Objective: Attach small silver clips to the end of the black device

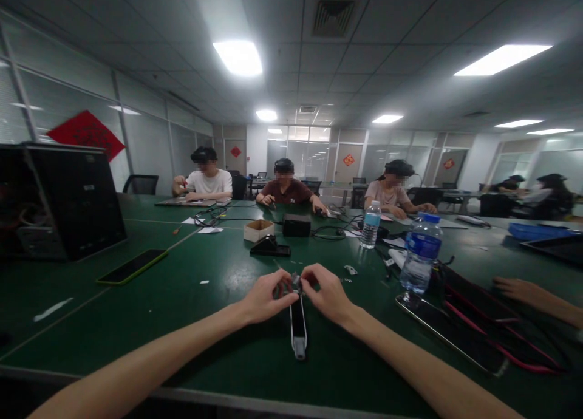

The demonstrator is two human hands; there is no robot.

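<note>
My left hand and my right hand meet over the green table, fingers pinched together on a small grey part. That part sits at the far end of a long narrow black and silver device lying flat on the table and pointing toward me. Both forearms stretch in from the bottom edge. What the fingertips do to the part is too small to make out.
A phone in a yellow-green case lies to the left, a black computer case beyond it. Two water bottles, a phone, a black and red bag and another person's hand lie right. Three people sit across the table.
</note>
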